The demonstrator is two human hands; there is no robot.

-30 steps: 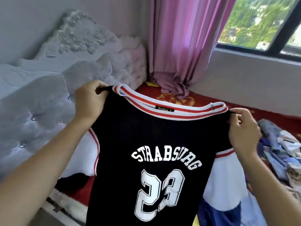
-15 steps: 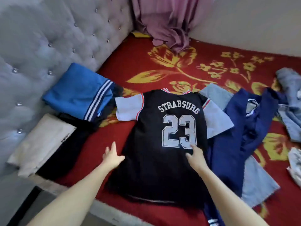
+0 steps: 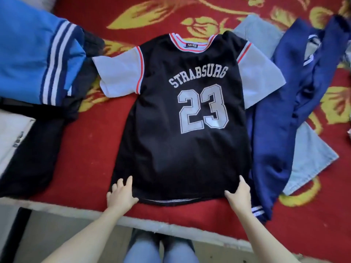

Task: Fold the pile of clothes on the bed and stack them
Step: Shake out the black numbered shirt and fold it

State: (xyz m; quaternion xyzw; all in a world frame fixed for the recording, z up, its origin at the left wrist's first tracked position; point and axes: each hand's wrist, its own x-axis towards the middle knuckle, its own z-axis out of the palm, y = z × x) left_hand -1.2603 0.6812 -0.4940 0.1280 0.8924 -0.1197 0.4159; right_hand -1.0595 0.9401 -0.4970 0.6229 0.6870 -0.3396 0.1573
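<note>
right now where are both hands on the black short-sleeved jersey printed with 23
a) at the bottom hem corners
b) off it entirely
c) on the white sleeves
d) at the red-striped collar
a: the left hand and right hand each rest on a lower corner of the black jersey, by its stitched hem, on the red floral bedspread.

Left hand [image 3: 121, 194] and right hand [image 3: 238, 193] forward, palms down, fingers [image 3: 129, 182] straight, thumbs inward.
</note>
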